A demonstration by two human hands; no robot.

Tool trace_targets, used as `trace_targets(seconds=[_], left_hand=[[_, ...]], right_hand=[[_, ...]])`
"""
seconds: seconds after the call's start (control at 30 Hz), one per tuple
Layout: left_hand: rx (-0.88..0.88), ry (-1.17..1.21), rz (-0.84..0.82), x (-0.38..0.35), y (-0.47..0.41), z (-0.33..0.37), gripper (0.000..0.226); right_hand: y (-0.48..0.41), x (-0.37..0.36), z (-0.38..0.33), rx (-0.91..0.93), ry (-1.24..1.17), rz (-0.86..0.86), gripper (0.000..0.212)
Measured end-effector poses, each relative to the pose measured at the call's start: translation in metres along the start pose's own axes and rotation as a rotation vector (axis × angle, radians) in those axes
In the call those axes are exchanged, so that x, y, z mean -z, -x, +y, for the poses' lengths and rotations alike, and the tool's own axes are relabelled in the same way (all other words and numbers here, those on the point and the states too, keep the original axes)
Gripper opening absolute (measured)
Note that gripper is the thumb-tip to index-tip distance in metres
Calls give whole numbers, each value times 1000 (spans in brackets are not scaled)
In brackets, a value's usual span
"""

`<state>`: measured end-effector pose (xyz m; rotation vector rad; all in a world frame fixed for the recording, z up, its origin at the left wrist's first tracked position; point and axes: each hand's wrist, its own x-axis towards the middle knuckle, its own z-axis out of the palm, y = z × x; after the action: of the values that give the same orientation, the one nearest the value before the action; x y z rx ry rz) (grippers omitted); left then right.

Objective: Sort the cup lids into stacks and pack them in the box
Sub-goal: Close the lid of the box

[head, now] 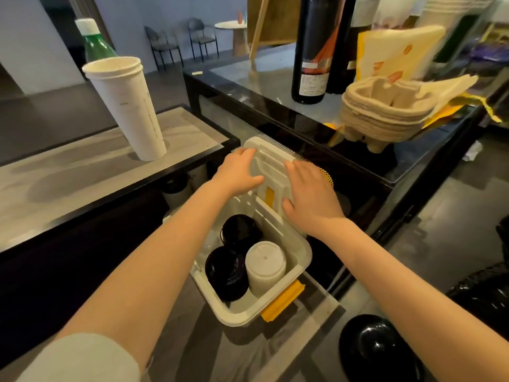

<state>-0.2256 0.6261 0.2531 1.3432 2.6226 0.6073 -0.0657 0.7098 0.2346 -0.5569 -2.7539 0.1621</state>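
Observation:
A white plastic box (304,259) with a yellow latch (283,304) stands on the low counter in front of me. Inside it lie two stacks of black lids (227,272) (239,230) and one stack of white lids (265,264). The box's white cover (271,164) rests tilted over the far end of the box. My left hand (238,172) holds the cover's left edge, thumb on top. My right hand (309,191) lies flat on the cover's right side with fingers straight.
A stack of white paper cups (126,106) and a green bottle (96,42) stand on the left counter. Dark wine bottles (314,48), pulp cup carriers (385,108) and paper bags sit on the raised glass counter. A black domed lid (377,348) lies at lower right.

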Motion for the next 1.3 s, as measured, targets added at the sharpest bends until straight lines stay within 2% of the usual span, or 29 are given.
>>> trace_targets(seconds=[0.2,0.37,0.47,0.6,0.7,0.87,0.93,1.0,1.07,1.13,1.23,1.3], left_hand=[[-71,-28,33,5,-8,6,69],[-100,-67,51,9,-21,13,67],[-89,-103,25,3,-27,18,60],[-108,-112,93,-4,-27,26,53],[-175,-144,109,-3,-26,29,51],[-277,-238,129,7,-23,22,40],[-332,-277,120,12,-20,20,36],[-371,-274,128,17,-18,19,32],[-388,-180,187,22,-13,21,31],[-359,-15,293,28,-5,25,40],[-202,313,401,34,12,25,59],[-97,502,381,33,23,20,67]], right_hand=[[2,1,3,37,-54,103,61],[4,-2,17,17,-334,222,54],[6,-7,14,-15,-377,284,50],[13,-12,6,-100,-377,327,47],[19,-11,2,-154,-403,293,49],[33,-6,5,-398,-634,155,55],[39,-8,7,-484,-660,146,46],[44,-7,9,-500,-674,219,29],[45,-1,9,-443,-680,346,23],[42,10,7,-320,-667,481,24],[35,32,1,-177,-670,600,25],[32,47,-4,-116,-638,655,26]])
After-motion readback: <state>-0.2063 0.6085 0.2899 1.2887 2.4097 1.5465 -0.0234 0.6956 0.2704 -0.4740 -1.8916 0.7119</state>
